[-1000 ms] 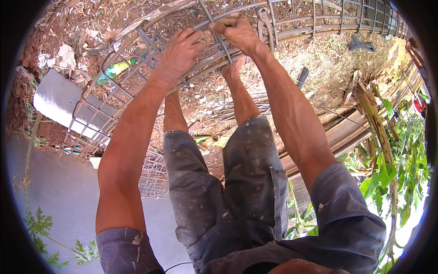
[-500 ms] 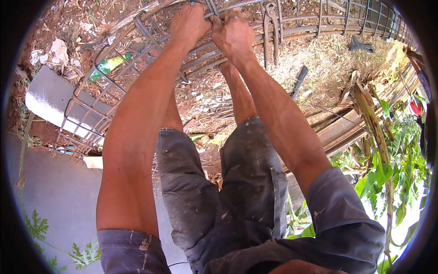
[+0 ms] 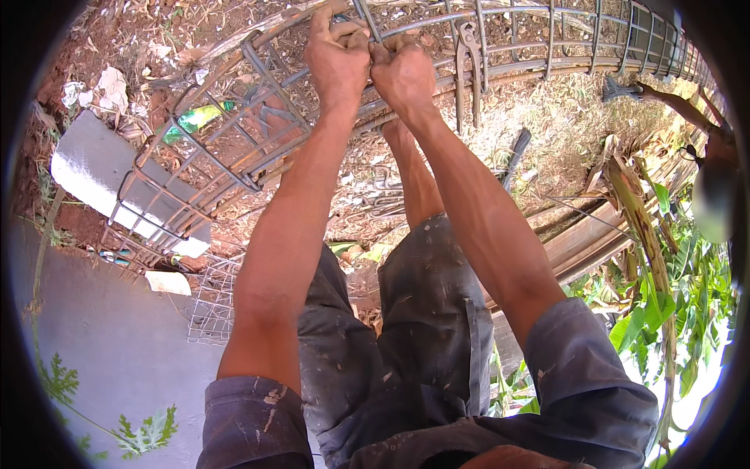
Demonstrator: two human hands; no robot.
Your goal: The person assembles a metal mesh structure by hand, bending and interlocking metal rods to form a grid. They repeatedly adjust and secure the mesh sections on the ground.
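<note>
A long cage of steel reinforcing bars (image 3: 539,66) with crosswise stirrups curves across the top of the head view. My left hand (image 3: 337,62) is against its far bars, one finger stretched along a bar and the others curled in. Beside it my right hand (image 3: 404,72) is closed, knuckles up, next to a stirrup (image 3: 366,17). The hands nearly touch; whatever is pinched between their fingers is too small or hidden. A pair of pincers (image 3: 467,59) hangs over the bars just right of my right hand, handles down.
At the right edge another person's arm (image 3: 680,105) reaches toward a dark bundle of wire (image 3: 621,88). A second wire bundle (image 3: 516,152) lies on the ground. Left are a green bottle (image 3: 191,123), a grey sheet (image 3: 101,176) and wire mesh (image 3: 212,301). Leafy plants (image 3: 652,309) stand right.
My left hand has shifted slightly right and nearer, its finger now extended. My left forearm has swung right. The cage sits a little lower in view, and another person's arm has appeared at right.
</note>
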